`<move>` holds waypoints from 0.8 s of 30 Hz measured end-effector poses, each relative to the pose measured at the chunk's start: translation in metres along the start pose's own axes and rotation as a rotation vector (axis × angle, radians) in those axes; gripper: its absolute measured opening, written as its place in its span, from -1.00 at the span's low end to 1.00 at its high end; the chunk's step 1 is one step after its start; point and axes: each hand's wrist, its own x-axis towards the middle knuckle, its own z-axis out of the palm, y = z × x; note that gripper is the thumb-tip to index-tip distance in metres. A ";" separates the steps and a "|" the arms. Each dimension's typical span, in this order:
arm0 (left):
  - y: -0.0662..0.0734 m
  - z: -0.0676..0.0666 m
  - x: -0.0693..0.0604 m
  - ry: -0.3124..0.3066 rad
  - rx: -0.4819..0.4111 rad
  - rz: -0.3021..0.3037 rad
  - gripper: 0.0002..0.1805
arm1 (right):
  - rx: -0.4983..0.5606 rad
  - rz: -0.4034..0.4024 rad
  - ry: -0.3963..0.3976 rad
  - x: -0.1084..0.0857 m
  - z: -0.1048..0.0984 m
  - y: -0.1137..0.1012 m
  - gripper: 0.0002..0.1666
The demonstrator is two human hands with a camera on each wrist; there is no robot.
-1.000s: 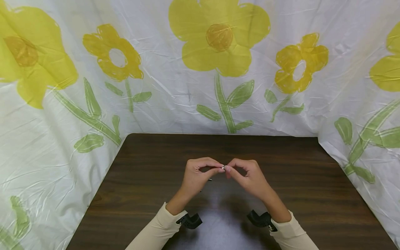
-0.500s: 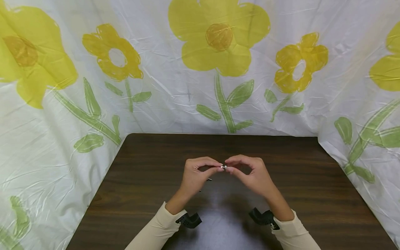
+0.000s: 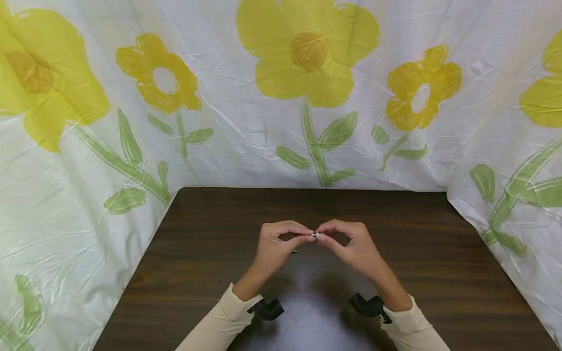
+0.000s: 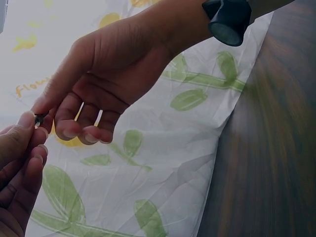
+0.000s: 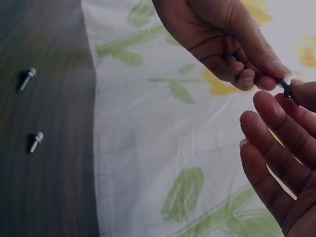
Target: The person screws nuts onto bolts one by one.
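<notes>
Between the fingertips of both hands, above the table, is a small metal bolt (image 5: 283,82). A wider dark piece that looks like a nut (image 5: 288,91) sits along it, partly hidden by fingers. My left hand (image 3: 274,246) pinches one end of the bolt between thumb and forefinger. From the other side, the thumb and forefinger of my right hand (image 3: 353,246) pinch it around the wider piece; its other fingers spread loosely in the right wrist view. Two more bolts (image 5: 27,80) lie apart on the tabletop, each with a thicker end.
The dark wood-grain table (image 3: 210,243) spreads under both hands. A white cloth with yellow flowers (image 3: 237,141) hangs behind it and along its sides. Dark wrist cameras (image 3: 266,310) sit at both cream sleeves (image 3: 219,319).
My right hand's fingertips drew slightly back from the bolt, baring more of it, then closed in on it again. My left hand has stayed almost still.
</notes>
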 end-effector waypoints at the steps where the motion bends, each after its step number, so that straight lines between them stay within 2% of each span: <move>1: 0.000 0.000 0.000 0.000 0.002 0.000 -0.90 | 0.000 0.004 0.000 0.000 0.000 -0.001 -0.66; 9: 0.001 0.000 0.000 0.000 0.012 0.009 -0.88 | -0.023 0.038 -0.016 -0.001 0.003 -0.001 -0.72; 15: 0.002 0.002 0.001 -0.005 0.019 0.010 -0.86 | -0.049 0.065 -0.016 0.001 0.004 -0.003 -0.62; 18: 0.010 0.003 0.004 -0.007 0.025 0.013 -0.84 | -0.063 0.085 -0.011 0.003 0.003 -0.008 -0.63; 20: 0.017 0.004 0.006 -0.001 0.027 0.012 -0.84 | -0.049 0.082 -0.011 0.002 0.001 -0.008 -0.71; 22: 0.017 0.004 0.006 0.005 0.028 0.012 -0.84 | -0.028 0.058 0.000 0.002 -0.002 -0.007 -0.79; 24: 0.013 0.003 0.005 0.015 0.021 0.009 -0.84 | -0.009 0.011 0.011 0.001 -0.003 -0.006 -0.74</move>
